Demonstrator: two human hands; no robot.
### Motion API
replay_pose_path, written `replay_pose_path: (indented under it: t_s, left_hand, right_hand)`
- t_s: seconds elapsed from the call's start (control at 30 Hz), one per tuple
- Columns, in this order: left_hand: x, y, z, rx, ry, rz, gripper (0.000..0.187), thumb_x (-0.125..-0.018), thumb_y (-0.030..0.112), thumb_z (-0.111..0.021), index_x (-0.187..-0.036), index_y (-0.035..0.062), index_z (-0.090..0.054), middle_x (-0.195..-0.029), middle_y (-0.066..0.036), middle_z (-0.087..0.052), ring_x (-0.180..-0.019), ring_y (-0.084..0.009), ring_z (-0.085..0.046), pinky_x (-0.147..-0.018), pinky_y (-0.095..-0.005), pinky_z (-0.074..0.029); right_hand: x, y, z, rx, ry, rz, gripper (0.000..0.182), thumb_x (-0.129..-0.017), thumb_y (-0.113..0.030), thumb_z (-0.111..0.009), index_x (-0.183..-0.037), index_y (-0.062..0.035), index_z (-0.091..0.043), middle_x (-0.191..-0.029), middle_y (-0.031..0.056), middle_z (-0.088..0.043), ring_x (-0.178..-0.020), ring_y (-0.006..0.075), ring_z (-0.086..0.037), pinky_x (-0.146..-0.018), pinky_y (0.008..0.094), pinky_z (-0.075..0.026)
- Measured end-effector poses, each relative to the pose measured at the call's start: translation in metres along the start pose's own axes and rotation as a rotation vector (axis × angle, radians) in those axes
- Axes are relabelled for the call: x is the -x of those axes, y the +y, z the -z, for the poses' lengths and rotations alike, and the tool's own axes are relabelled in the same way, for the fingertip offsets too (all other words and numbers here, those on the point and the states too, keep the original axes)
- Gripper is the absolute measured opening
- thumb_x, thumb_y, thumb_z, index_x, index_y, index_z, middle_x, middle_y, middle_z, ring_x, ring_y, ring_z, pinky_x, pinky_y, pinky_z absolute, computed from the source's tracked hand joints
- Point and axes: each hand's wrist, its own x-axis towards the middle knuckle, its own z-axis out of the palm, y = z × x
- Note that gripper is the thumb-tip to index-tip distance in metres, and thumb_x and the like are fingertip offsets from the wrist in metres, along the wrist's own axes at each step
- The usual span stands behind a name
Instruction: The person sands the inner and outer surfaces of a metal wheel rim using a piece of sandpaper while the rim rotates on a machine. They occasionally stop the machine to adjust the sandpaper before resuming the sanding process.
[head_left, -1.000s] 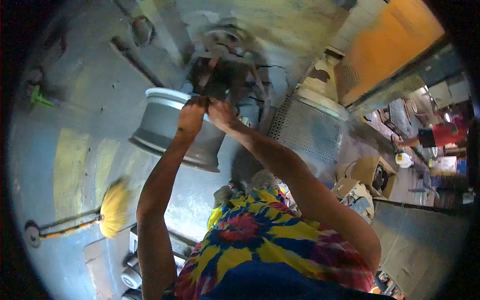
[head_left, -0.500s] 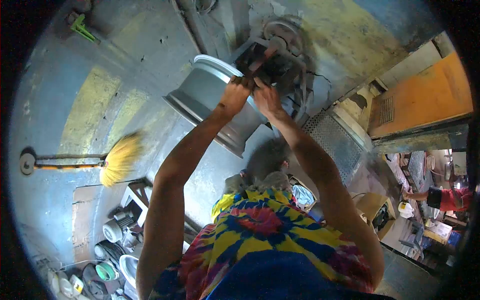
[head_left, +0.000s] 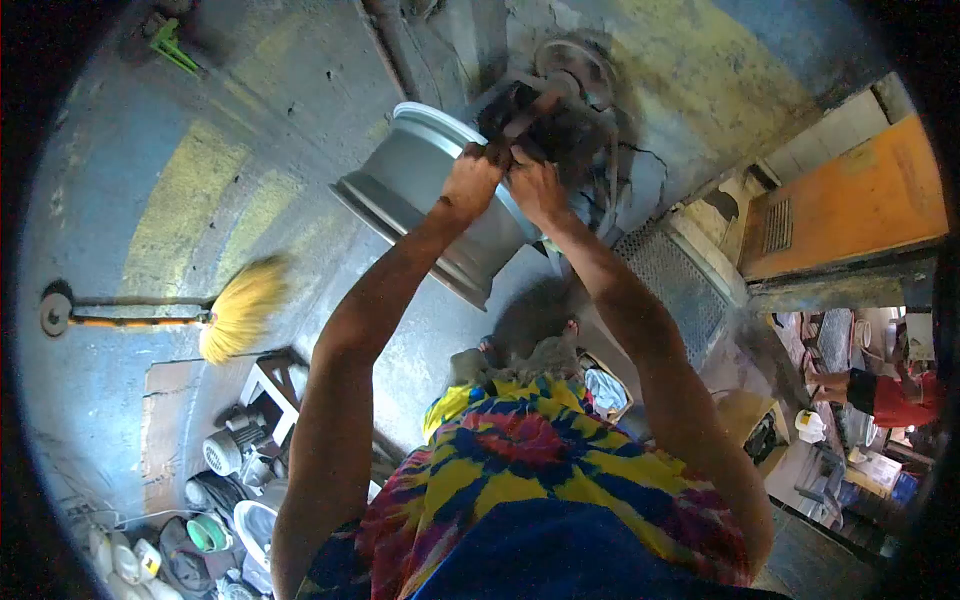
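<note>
A silver wheel rim (head_left: 400,180) is tilted in front of me, beside a dark machine with a shaft (head_left: 535,110) and a round pulley wheel (head_left: 603,85). My left hand (head_left: 472,180) is closed over the rim's upper right edge, its fingertips blackened. Close beside it, my right hand (head_left: 535,187) is also closed, with its thumb side towards the left hand. Something small and dark lies between the fingers of both hands, too hidden to name. Where the rim meets the machine is covered by my hands.
A yellow broom (head_left: 240,312) lies at the left. Below it are an electric motor (head_left: 228,450) and piled parts. Perforated metal sheet (head_left: 672,285) and an orange panel (head_left: 850,200) are on the right. Beyond an opening, a person in a red top (head_left: 900,398) stands.
My hands stay at nearly the same spot on the rim, with slight finger movement. The view has shifted a little. The person at the far right has changed posture.
</note>
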Motion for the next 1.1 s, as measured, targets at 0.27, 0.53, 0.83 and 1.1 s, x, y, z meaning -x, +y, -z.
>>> replay_pose_path:
  t_s: [0.27,0.53,0.83,1.1]
  left_hand:
    - [0.0,0.0,-0.002,0.106,0.033,0.047,0.038,-0.071,-0.003,-0.061,-0.108,0.0037,-0.06,-0.101,-0.015,-0.064,-0.089,-0.034,-0.063,-0.083,-0.0428,-0.05]
    - [-0.01,-0.014,0.005,0.094,0.025,0.115,0.023,-0.078,0.002,-0.06,-0.1,0.007,-0.063,-0.092,-0.015,-0.066,-0.084,-0.0332,-0.066,-0.076,-0.0414,-0.053]
    - [-0.011,-0.022,0.005,0.05,0.0,0.145,0.024,-0.077,0.003,-0.061,-0.1,0.0065,-0.064,-0.093,-0.014,-0.067,-0.083,-0.032,-0.067,-0.077,-0.041,-0.054]
    - [-0.012,-0.02,0.005,0.063,0.003,0.165,0.025,-0.076,0.001,-0.06,-0.1,0.0058,-0.065,-0.093,-0.015,-0.067,-0.084,-0.0331,-0.066,-0.078,-0.0417,-0.054]
  right_hand:
    - [-0.002,0.009,-0.008,-0.001,0.093,-0.002,0.008,-0.079,-0.008,-0.06,-0.078,-0.0018,-0.066,-0.1,0.0162,-0.066,-0.083,0.0325,-0.066,-0.066,0.0428,-0.053]
    - [-0.028,0.01,0.011,-0.07,0.149,0.107,0.012,-0.081,-0.006,-0.057,-0.081,0.0004,-0.067,-0.091,0.0163,-0.066,-0.077,0.0356,-0.066,-0.07,0.0442,-0.054]
    - [-0.046,0.013,0.016,-0.18,-0.036,0.13,0.012,-0.08,-0.005,-0.057,-0.086,0.0016,-0.066,-0.097,0.0185,-0.065,-0.085,0.0382,-0.065,-0.076,0.0466,-0.054]
    - [-0.043,0.015,0.017,-0.143,-0.103,0.089,0.011,-0.077,-0.007,-0.061,-0.084,-0.0004,-0.067,-0.096,0.019,-0.066,-0.086,0.0363,-0.066,-0.077,0.0452,-0.054]
